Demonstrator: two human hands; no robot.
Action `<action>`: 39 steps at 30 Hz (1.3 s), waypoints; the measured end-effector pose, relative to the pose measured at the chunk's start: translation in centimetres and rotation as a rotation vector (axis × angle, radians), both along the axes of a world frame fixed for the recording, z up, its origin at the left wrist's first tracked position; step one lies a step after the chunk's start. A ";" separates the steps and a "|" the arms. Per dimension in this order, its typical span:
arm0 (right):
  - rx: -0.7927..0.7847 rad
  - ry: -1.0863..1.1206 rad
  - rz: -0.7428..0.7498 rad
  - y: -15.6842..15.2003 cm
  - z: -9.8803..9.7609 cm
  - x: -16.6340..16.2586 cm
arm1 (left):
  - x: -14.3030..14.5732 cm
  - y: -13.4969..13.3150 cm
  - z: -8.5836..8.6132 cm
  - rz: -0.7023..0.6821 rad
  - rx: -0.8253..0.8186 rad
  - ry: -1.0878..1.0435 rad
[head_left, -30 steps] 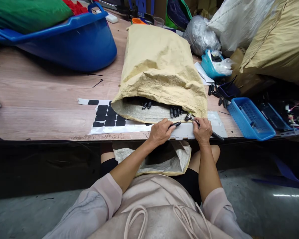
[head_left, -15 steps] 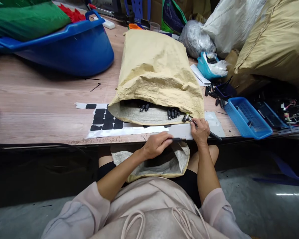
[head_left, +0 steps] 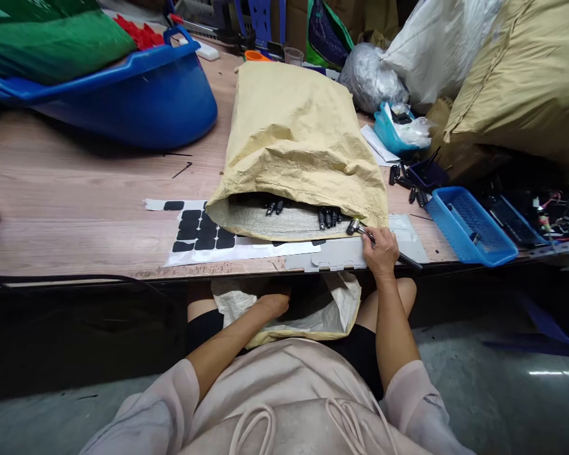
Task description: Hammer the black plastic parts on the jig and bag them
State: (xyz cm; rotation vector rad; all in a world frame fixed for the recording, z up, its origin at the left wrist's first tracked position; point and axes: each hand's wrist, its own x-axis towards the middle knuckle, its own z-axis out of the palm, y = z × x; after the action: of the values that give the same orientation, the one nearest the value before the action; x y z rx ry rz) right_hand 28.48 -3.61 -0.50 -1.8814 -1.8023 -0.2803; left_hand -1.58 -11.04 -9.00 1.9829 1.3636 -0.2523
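Observation:
My right hand [head_left: 382, 251] is closed around a small hammer [head_left: 354, 227] with a metal head and dark handle, resting by the bench edge. Close to it lies the open mouth of a yellow sack [head_left: 294, 139], with several black cylindrical parts [head_left: 329, 217] showing inside. My left hand [head_left: 275, 304] reaches down into a second open sack [head_left: 346, 297] with a whitish lining on my lap. Its fingers are hidden in the dark opening, so whatever they hold does not show.
A sheet of black square stickers [head_left: 199, 230] lies on the bench, left of the yellow sack's mouth. A large blue tub [head_left: 171, 95] stands at the left. On the right are a blue basket [head_left: 471, 224] and a teal bowl [head_left: 392, 129]; big full bags [head_left: 526, 82] crowd behind.
My left hand has moved down and left from the bench edge into the lap sack. The slim black part it held is out of sight. My right hand and the hammer stay put.

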 end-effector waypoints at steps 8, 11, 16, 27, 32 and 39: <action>0.008 0.019 0.009 0.0 -0.1 0.0 | 1.5 0.5 8.2 -0.321 -0.138 -0.338; 0.016 0.015 0.006 0.0 -0.1 0.0 | 2.6 3.1 12.1 -0.188 -0.080 -0.614; 0.027 0.029 0.012 0.1 -0.2 0.0 | 4.9 10.2 14.4 0.423 0.367 -0.488; 0.004 0.051 0.013 0.1 -0.1 -0.2 | 6.1 13.3 14.6 0.464 0.383 -0.077; 0.001 0.056 0.003 0.1 -0.2 -0.3 | 3.8 11.2 14.7 0.403 0.441 -0.144; -0.012 0.041 -0.006 0.1 0.0 -0.4 | 5.2 8.6 12.4 0.139 0.500 -0.424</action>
State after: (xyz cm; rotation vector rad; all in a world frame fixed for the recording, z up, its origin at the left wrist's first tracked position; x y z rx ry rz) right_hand 28.12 -3.55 -0.51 -1.8871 -1.7756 -0.2317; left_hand 3.63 -2.43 3.41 2.1514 1.3547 0.5974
